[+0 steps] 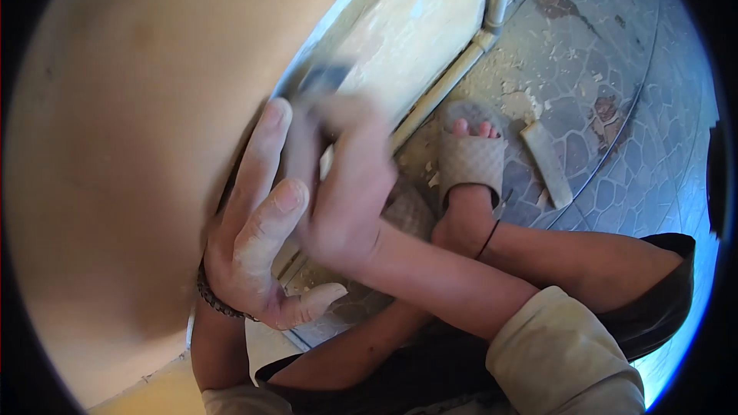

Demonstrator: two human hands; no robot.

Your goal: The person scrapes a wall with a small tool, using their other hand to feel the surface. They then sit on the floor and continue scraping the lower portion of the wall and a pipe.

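My left hand (254, 238) is dusted white. Its fingers are stretched out and apart along the edge of a smooth beige panel (146, 154), and nothing shows in its grasp. Right beside it is my right hand (350, 177), smeared by motion and closed around a tool that looks like a scraper (327, 77). The tool's dark end lies against the strip where the panel meets the pale, flaking wall (415, 38). My right fingers hide most of the tool's handle.
A pale pipe (442, 96) runs along the wall's base. On the patterned tile floor (615, 138) lie paint flakes and a pale, narrow block (547, 165). My slippered foot (470, 154) rests between pipe and block, with my bent legs (569, 261) close below my arms.
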